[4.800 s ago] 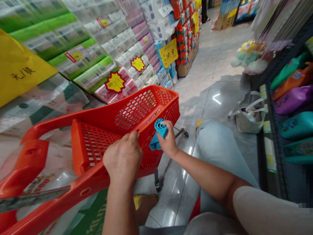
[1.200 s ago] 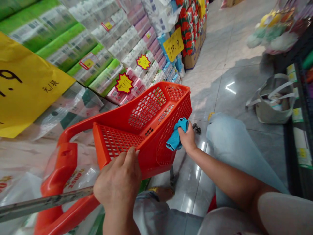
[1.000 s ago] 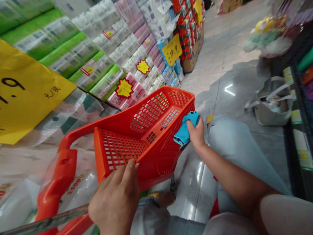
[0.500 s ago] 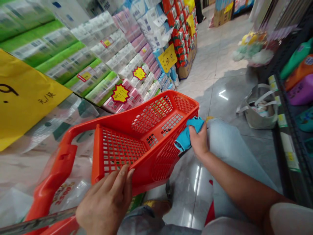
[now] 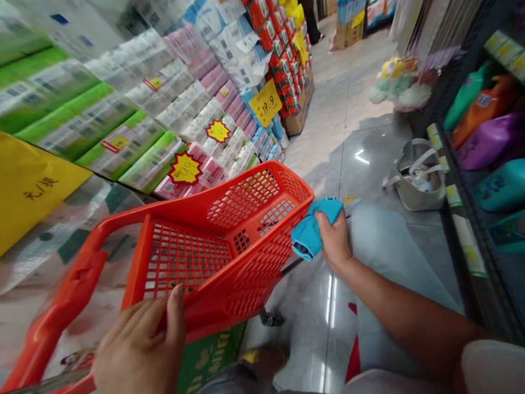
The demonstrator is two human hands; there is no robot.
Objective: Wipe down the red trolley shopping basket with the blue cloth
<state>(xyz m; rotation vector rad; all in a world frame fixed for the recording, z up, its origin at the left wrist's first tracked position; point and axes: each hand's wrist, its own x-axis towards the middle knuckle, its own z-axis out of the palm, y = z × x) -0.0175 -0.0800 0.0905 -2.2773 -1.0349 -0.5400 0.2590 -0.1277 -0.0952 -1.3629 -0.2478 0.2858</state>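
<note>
A red plastic shopping cart [image 5: 246, 279] with lattice walls stands in front of me, its basket holding nothing that I can see. My left hand [image 5: 139, 345] is closed over the cart's near rim, close to the handle end; the fingertips are hidden behind the edge. In my right hand [image 5: 334, 235] is a folded blue cloth [image 5: 307, 232], pinched between thumb and fingers. It has a dotted texture and a dark inner layer. The cloth is just outside the cart's right side; whether they touch, I cannot tell.
Stacked tissue packs [image 5: 143, 148] with yellow price signs line the left. At right, a shelf holds colourful detergent bottles [image 5: 488, 142]. A pale tote bag [image 5: 420, 180] sits on the floor beside it. Farther back hang fluffy dusters [image 5: 402, 82]. A green box [image 5: 213, 350] is below the cart.
The view has shifted right, so cart, shelves and bag appear farther left. My left hand has slid along the rim toward the handle. My right hand still holds the cloth, now farther from the cart.
</note>
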